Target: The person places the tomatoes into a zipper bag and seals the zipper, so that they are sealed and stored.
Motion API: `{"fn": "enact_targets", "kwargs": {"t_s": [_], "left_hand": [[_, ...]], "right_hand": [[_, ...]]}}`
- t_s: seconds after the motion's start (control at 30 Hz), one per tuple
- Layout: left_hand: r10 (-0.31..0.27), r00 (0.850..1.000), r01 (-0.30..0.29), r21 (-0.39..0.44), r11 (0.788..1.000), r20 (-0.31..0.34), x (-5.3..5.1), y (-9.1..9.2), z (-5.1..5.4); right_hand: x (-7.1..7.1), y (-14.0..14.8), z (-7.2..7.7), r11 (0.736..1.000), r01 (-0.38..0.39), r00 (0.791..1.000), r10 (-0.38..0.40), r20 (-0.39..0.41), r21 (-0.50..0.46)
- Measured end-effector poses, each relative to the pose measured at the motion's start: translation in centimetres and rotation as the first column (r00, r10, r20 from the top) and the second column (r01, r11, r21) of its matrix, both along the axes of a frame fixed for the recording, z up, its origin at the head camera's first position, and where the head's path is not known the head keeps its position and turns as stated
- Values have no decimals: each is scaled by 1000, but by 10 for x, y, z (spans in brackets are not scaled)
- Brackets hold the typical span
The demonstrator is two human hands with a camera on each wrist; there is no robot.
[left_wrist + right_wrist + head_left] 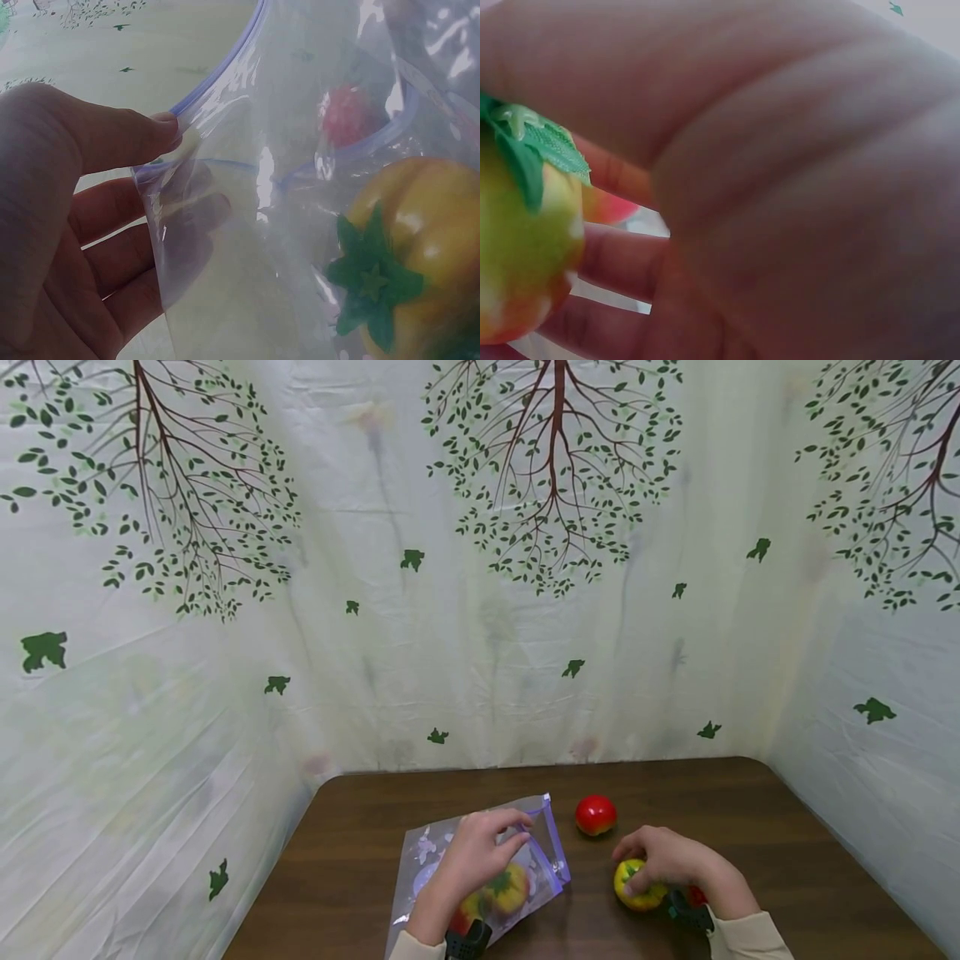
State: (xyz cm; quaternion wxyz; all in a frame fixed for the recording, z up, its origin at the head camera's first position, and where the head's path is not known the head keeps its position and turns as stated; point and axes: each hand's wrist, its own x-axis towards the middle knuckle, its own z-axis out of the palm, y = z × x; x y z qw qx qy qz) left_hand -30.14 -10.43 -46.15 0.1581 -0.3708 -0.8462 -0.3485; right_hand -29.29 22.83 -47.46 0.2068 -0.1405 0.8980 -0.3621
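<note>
Left hand (474,853) pinches mouth edge of clear zip bag (420,843), yellow-red fruits (510,893) inside. Right hand (678,853), fingers curled around yellow fruit (634,901), right of bag. Red round fruit (596,815) on counter (352,860), farther back.

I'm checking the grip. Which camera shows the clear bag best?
The left wrist view: close up, the left hand pinches the clear bag by its edge. The head view shows more of the bag, but smaller and partly covered; in the right wrist view I can't make it out.
</note>
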Motion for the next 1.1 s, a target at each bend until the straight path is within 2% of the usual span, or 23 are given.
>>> {"fn": "enact_targets", "kwargs": {"t_s": [0.5,1.1], "left_hand": [[-2,1000,2,-3,1000,19,1,1,1],[-5,1000,5,1,1000,29,0,1,1]], "right_hand": [[2,-3,0,998,49,999,-50,19,27],[3,1,5,1000,18,1000,-18,17,-21]]}}
